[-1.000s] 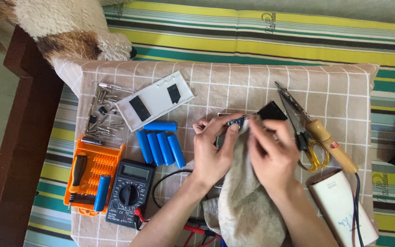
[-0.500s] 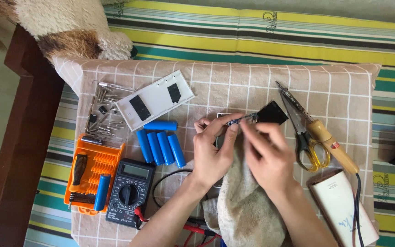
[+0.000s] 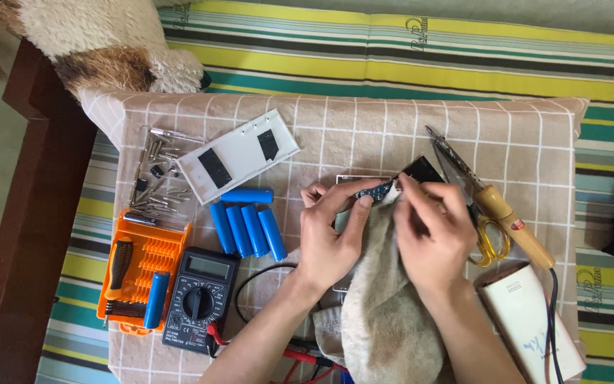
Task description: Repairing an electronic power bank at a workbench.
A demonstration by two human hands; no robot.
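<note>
Your left hand [image 3: 332,238] pinches the small blue circuit board [image 3: 373,190] between thumb and fingers; your right hand [image 3: 431,231] presses the beige cloth [image 3: 385,313] against its end.

Open cloth lies along the far edge of the counter [image 3: 364,117], past both hands, and a hand could pass there freely. To the left, the white cover [image 3: 238,155], the blue batteries [image 3: 246,229], the meter [image 3: 200,299] and the orange tool tray [image 3: 143,274] crowd the way. To the right, the soldering iron [image 3: 495,206], scissors [image 3: 488,238] and white power bank [image 3: 527,320] block it. The grey rag [image 3: 385,313] fills the near middle.
</note>
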